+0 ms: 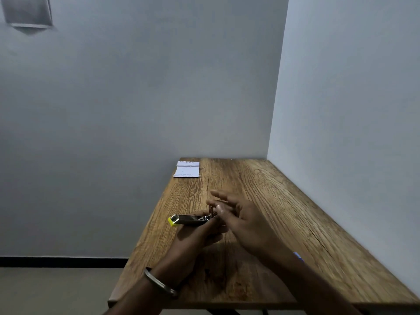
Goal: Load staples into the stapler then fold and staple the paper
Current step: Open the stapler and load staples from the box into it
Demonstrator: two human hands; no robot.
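My left hand [193, 235] holds a small metal stapler [188, 220] with a yellow end, lying sideways just above the wooden table [295, 212]. My right hand [241, 219] hovers over the stapler's right end, fingers spread, thumb and forefinger pinching a short copper-coloured strip of staples [211, 210] that stands upright at the stapler's open end. A white sheet of paper [186, 169] with faint writing lies flat at the table's far left corner, well away from both hands.
The table stands in a corner, with walls close behind it and along its right side. Its left edge drops to the floor. A small blue object [298, 256] peeks out beside my right forearm. A metal bangle [160, 284] circles my left wrist.
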